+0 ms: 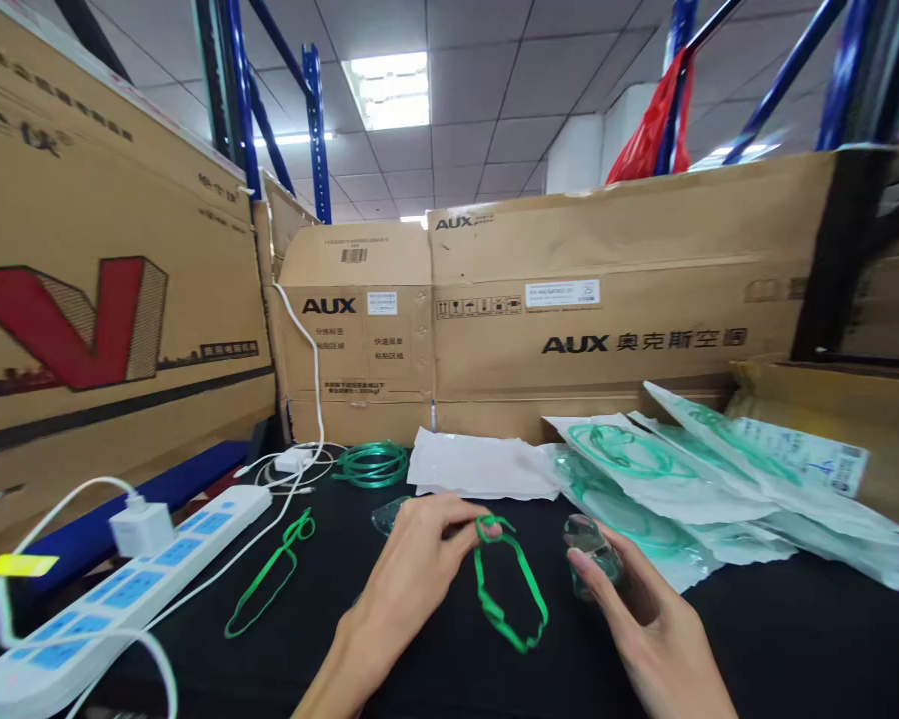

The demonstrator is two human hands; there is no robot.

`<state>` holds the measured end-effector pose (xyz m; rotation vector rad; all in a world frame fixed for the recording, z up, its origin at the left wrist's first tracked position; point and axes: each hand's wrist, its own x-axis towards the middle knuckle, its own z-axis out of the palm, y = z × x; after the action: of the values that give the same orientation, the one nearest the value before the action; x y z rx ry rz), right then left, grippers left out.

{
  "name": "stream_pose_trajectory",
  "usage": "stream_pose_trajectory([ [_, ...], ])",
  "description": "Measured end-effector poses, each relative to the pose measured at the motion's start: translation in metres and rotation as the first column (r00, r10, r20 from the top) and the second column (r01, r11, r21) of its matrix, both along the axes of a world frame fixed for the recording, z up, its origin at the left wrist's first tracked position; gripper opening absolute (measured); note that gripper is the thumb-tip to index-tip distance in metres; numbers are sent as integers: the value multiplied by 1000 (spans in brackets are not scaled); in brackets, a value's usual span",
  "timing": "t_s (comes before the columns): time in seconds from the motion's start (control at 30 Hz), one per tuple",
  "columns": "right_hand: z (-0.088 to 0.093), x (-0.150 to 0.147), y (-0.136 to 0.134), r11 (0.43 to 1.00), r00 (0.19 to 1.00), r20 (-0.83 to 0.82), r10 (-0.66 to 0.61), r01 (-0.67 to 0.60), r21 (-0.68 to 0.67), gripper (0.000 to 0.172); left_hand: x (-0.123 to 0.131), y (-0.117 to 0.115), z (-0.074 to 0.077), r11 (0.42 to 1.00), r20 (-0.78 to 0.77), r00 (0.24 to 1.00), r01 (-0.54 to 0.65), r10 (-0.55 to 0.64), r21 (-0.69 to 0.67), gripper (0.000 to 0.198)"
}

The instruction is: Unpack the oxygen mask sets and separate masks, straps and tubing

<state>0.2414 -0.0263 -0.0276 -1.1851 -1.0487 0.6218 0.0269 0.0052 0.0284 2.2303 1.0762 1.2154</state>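
Note:
My left hand (427,554) pinches one end of a green elastic strap (535,589) between thumb and fingertips; the strap hangs in a loop to the right. In my right hand (648,609) is a clear, cup-shaped plastic mask (590,554), gripped between thumb and fingers, part of it hidden by them. Strap and mask are apart. Another clear plastic piece (387,516) lies behind my left hand, mostly covered by it. A second green strap (274,569) rests on the black cloth (330,619) to the left.
Coiled green tubing (373,465) lies at the back beside white packets (479,464). Several clear-and-white packages with green tubing (629,454) are heaped at right. On the left sit a white power strip (127,599) and cables. Cardboard boxes (621,270) wall in the back and left.

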Motion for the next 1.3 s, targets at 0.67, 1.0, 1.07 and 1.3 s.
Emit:
stream_pose_trajectory([
  [0.67, 5, -5, -4, 989, 981, 129, 147, -145, -25, 58, -194, 27, 23, 737, -543, 699, -645, 464, -201, 43],
  [1.0, -5, -11, -4, 976, 798, 597, 81, -186, 117, 40, -45, -20, 19, 939, -256, 967, -100, 13, -328, 52],
  [1.07, -6, -13, -2, 976, 769, 637, 50, -173, 131, 44, -16, -17, 7, 939, -181, 977, 42, -110, -341, 50],
  [1.3, 2, -22, -5, 967, 769, 604, 209, -256, -8, 43, -4, 11, -22, 826, 165, 942, 335, -292, -453, 48],
])
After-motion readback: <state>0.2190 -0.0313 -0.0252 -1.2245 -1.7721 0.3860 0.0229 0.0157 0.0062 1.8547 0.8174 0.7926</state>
